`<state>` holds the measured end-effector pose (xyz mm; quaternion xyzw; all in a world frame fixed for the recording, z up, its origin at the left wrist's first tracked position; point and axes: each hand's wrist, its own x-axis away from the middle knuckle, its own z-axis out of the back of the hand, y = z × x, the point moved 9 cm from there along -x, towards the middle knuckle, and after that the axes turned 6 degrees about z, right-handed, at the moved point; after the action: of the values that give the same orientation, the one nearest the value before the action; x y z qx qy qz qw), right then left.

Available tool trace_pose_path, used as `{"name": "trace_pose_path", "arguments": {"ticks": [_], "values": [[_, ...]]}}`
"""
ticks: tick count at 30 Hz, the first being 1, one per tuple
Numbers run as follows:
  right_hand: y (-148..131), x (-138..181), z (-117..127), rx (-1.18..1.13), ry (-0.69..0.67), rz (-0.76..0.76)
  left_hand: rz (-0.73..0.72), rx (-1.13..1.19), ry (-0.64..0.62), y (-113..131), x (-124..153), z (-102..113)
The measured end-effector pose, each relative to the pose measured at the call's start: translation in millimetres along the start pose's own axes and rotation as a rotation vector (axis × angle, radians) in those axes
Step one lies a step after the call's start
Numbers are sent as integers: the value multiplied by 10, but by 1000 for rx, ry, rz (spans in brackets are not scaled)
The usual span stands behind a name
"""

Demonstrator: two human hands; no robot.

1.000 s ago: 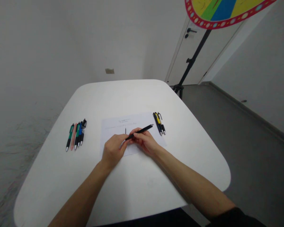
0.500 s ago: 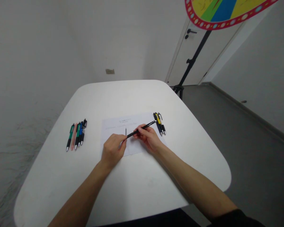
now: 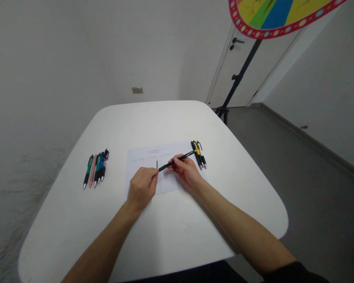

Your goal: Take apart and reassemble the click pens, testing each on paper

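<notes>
A black pen (image 3: pixel 182 157) is held slantwise over a white sheet of paper (image 3: pixel 138 153). My right hand (image 3: pixel 186 173) is closed round its barrel, and the clip end points up and right. At the lower left end, the thumb and fingers of my left hand (image 3: pixel 142 184) pinch the pen's tip. A thin dark rod (image 3: pixel 157 163) shows on the paper just above the left fingers; its lower end is hidden, and I cannot tell whether the hand touches it. Faint lines of writing mark the sheet's upper part.
On the left of the white table (image 3: pixel 153 122) lie several pens (image 3: pixel 97 169), green, pink, blue and black. Beside the paper's right edge are black, yellow and white pens (image 3: pixel 198 154). A coloured wheel (image 3: pixel 279 19) on a black tripod (image 3: pixel 238 76) stands behind, near a door.
Both hands and the pen stay almost in place. The whole view has shifted very slightly.
</notes>
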<state>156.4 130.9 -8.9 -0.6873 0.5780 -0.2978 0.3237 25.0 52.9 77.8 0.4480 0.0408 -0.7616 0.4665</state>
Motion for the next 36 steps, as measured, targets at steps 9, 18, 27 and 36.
{"name": "trace_pose_path", "arguments": {"ticks": [9,18,27,36], "values": [[-124,-80,236,-38,148,68,39,-45,30,-129,37,26],[-63,-65,215,-34,141,26,-70,-365,-209,-32,92,-377],[-92,-76,235,139,144,102,-155,-417,-307,59,134,-491],[-152,-47,83,654,-19,227,-122,-332,-255,21,104,-407]]}}
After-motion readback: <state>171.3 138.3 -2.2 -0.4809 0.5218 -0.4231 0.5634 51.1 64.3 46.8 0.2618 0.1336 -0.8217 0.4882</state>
